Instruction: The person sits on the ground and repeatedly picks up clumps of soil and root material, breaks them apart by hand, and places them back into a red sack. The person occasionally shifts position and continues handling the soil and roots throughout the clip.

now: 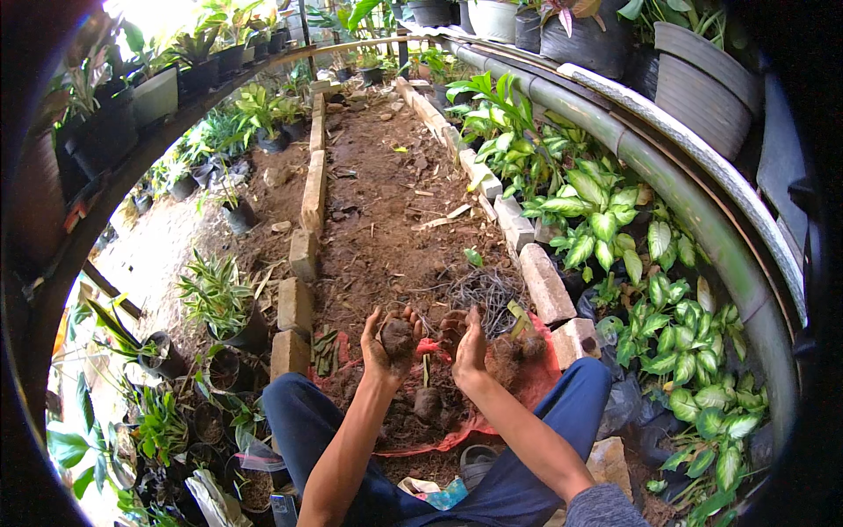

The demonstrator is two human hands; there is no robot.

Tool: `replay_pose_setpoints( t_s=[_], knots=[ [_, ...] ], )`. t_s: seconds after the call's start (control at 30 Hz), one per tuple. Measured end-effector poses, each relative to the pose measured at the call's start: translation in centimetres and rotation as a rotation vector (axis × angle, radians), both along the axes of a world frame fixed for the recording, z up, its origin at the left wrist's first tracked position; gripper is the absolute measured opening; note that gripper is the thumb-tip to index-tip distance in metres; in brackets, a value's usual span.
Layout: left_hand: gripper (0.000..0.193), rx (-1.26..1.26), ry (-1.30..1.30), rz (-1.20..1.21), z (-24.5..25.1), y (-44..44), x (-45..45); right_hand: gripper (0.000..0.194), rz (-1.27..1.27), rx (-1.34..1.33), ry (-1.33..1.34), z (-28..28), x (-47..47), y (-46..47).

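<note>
A dark, rounded clump of soil [398, 337] rests in my left hand [382, 349], its fingers curled up around it. Facing it, palm inward, my right hand [466, 346] has its fingers apart and nothing visible in it. Below and between the hands, a small soil plug with a pale stem [428, 400] stands among loose dark soil [395, 421]. Under the soil lies a red plastic sheet [530, 388]. Just right of my right hand are brown fibrous clumps [504, 362], and a heap of thin grey roots or strings [490, 296] lies beyond.
Brick rows [303, 253] [546, 283] edge a soil bed [388, 184] ahead. Potted plants [244, 323] crowd the left; variegated leafy plants [602, 204] fill the right beneath a bamboo pole [685, 204]. A phone [284, 508] lies by my left knee, a grey shoe [478, 464] between my legs.
</note>
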State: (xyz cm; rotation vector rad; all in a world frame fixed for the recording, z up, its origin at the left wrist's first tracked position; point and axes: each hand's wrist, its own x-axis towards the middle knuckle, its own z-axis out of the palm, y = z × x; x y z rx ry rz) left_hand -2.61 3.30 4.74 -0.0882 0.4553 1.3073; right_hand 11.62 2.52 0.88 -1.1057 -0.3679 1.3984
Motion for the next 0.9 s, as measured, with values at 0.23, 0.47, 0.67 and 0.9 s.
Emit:
replay_pose_setpoints(
  t_s=[0.23,0.47,0.67,0.9],
  knots=[
    [0.028,0.073,0.206,-0.135,-1.6,0.6,-1.0,0.058,0.004,0.011,0.036,-0.6,-0.1,0.6],
    [0.062,0.178,0.206,-0.215,0.5,0.0,-1.0,0.042,0.105,0.685,-0.975,3.3,-0.2,-0.8],
    [0.066,0.245,0.13,-0.353,1.2,-0.3,-1.1,0.068,0.165,0.716,-1.626,4.4,-0.5,-1.3],
    [0.076,0.162,0.451,-0.433,1.4,-0.5,-1.5,0.067,0.485,0.709,-1.126,4.6,1.1,-0.4]
  ],
)
